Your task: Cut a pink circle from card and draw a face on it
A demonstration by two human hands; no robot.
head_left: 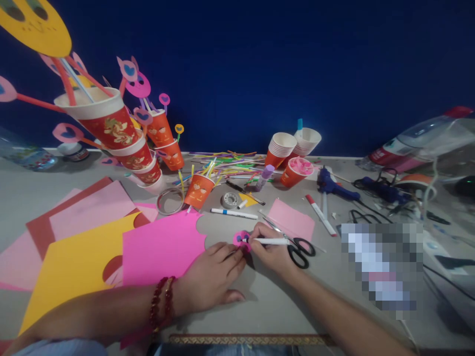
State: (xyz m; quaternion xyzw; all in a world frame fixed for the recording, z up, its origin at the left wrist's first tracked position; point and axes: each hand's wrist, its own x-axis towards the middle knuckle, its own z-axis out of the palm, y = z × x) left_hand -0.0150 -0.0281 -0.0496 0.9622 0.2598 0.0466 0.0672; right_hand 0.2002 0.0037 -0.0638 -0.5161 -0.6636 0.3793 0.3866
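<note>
A white marker is pinched in my right hand, its tip on a small round magenta paper cutout. Dark blue marks show on that cutout. My left hand lies flat with fingers stretched out, fingertips pressing the cutout's lower edge to the table. Beneath and beside my left wrist is a magenta paper sheet with scalloped bites cut from its right edge. Scissors with black handles lie just behind my right hand, partly over a light pink paper piece.
Yellow paper covers the left side. Decorated cup figures stand at back left. Behind my hands are a cup of straws, tape, a blue-banded marker, and stacked cups. A glue gun lies right.
</note>
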